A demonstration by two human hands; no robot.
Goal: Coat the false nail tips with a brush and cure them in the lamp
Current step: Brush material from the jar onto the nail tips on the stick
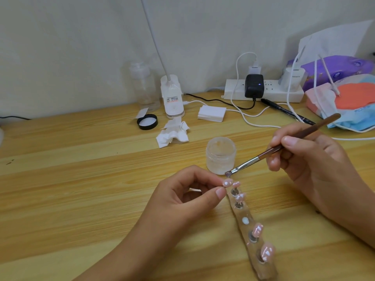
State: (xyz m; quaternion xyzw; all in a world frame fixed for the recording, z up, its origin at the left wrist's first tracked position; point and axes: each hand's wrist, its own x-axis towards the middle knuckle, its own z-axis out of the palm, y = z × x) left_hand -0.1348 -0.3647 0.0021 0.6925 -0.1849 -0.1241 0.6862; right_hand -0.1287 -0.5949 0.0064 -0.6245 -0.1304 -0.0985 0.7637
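Pale wooden table point(81, 179) filled the view, with a clear holder strip point(243, 213) lying on it nearest the person. Four glossy pink nail tips point(257, 229) stood on its studs, and one socket sat bare. At the strip's far end the left hand point(182, 197) pinched a fifth nail tip point(227, 182) between thumb and forefinger, the other fingers curled under. The right hand point(316, 163) gripped the brush point(269, 152) like a pen, and its loaded bristles hovered just above that tip without touching it.

To coat well, the tip probably wanted tilting face-up toward the brush. One light stroke from base to free edge looked right, keeping gel off the pinching fingers and the neighbouring tip just beside it. Bracing the right little finger on the table would likely steady the stroke.

Just beyond stood the open gel jar point(220, 157), close enough for a careless elbow or handle to knock. Bare table lay open to the left. Farther back were a crumpled tissue point(173, 132), a black lid point(147, 122) and a white gooseneck lamp point(172, 96). I could not tell whether it was the curing lamp. To the right, loose white cables point(239, 110) ran forward from the power strip point(263, 91), narrowing the reach on that side.
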